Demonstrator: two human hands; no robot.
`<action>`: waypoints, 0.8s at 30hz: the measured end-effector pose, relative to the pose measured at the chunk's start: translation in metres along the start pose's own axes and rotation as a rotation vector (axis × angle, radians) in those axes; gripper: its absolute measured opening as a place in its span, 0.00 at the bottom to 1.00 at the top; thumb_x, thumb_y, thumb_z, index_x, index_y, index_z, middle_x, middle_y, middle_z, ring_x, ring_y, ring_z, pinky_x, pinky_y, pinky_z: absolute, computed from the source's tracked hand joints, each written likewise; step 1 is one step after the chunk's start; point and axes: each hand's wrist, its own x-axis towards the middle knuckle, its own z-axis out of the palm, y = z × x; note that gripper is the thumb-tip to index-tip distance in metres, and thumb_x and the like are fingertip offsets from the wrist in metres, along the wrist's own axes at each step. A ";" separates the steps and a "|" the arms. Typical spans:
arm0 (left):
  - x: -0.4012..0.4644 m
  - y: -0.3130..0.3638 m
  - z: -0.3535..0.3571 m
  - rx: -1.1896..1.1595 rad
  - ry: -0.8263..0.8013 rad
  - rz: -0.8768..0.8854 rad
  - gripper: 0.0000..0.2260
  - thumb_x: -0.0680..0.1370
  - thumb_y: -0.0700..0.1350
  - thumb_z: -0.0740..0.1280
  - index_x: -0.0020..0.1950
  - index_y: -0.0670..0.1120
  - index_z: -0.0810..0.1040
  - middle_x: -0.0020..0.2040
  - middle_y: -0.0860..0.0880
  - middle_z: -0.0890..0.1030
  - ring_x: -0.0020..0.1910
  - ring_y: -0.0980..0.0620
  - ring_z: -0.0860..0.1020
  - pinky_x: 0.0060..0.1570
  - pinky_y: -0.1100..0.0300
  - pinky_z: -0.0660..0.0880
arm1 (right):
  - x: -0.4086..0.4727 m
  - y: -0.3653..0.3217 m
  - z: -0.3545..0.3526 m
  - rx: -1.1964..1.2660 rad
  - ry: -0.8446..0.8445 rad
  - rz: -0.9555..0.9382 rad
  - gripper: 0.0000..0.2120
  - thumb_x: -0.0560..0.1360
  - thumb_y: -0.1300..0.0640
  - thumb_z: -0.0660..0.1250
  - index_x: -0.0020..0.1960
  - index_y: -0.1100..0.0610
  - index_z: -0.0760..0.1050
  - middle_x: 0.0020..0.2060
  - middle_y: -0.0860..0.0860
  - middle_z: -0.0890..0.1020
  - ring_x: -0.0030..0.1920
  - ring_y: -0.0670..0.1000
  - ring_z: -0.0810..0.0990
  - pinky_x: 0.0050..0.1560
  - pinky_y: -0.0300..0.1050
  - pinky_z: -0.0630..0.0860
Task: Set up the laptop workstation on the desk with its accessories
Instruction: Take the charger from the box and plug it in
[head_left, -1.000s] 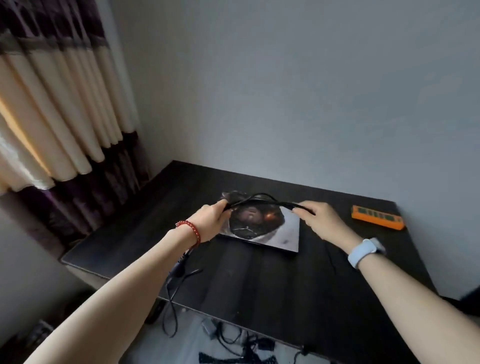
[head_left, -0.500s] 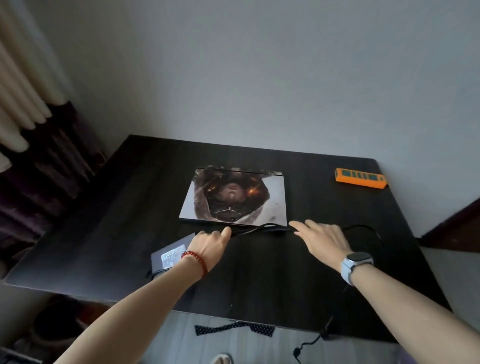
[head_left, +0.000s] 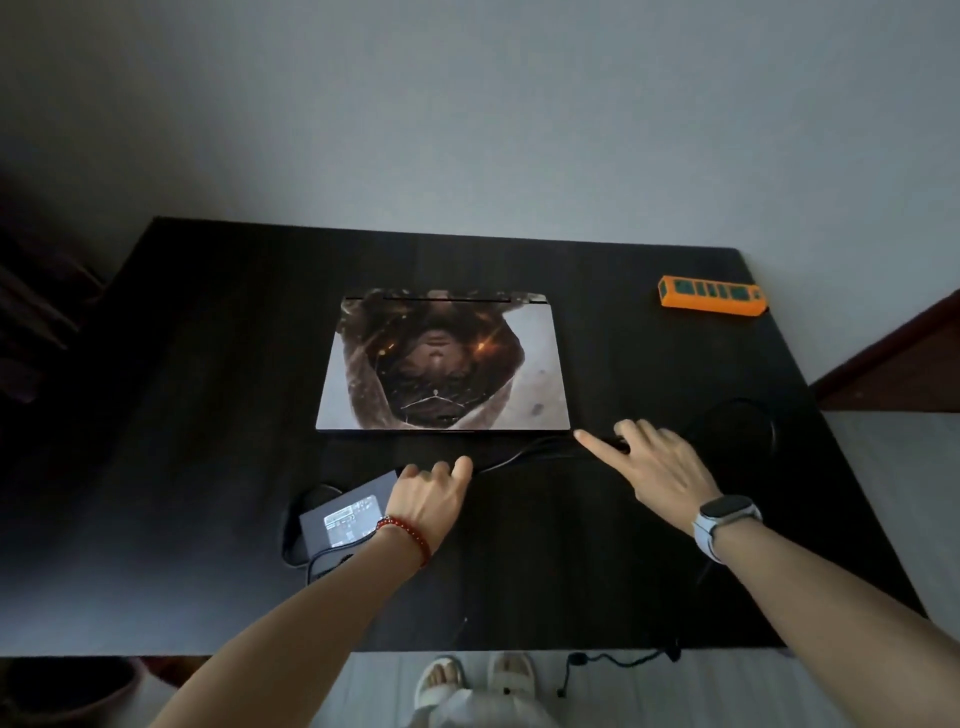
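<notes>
One closed laptop (head_left: 441, 364) lies mid-desk (head_left: 182, 364), with bare dark top to its left and right and along the near edge. One power brick (head_left: 348, 519) sits near that front edge, left of centre, and one black cable (head_left: 519, 457) runs along the laptop's front side. The left hand (head_left: 428, 496) rests fingers-down on the cable beside the brick; whether it pinches, I cannot tell. The right hand (head_left: 654, 467) has its fingers spread, touching the cable. One orange power strip (head_left: 709, 296) lies at the far right corner.
</notes>
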 end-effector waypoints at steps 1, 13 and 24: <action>0.001 0.001 0.007 0.002 -0.032 0.001 0.12 0.79 0.41 0.56 0.62 0.42 0.66 0.47 0.43 0.79 0.42 0.42 0.80 0.45 0.54 0.70 | 0.000 0.000 0.004 0.004 0.019 0.016 0.43 0.56 0.75 0.71 0.68 0.51 0.70 0.43 0.58 0.78 0.37 0.56 0.78 0.31 0.49 0.77; 0.021 0.019 0.035 0.069 0.103 -0.055 0.12 0.62 0.49 0.78 0.32 0.47 0.76 0.24 0.50 0.75 0.23 0.51 0.75 0.27 0.62 0.71 | 0.008 0.004 0.060 0.173 -0.137 0.079 0.37 0.67 0.71 0.65 0.71 0.46 0.63 0.53 0.55 0.75 0.47 0.53 0.76 0.44 0.47 0.75; 0.029 0.019 0.048 -0.051 0.097 -0.154 0.07 0.70 0.50 0.72 0.45 0.48 0.79 0.41 0.49 0.79 0.42 0.48 0.78 0.42 0.56 0.72 | 0.015 0.000 0.088 0.302 -0.155 0.161 0.30 0.72 0.70 0.59 0.71 0.50 0.65 0.54 0.55 0.75 0.51 0.55 0.76 0.50 0.49 0.71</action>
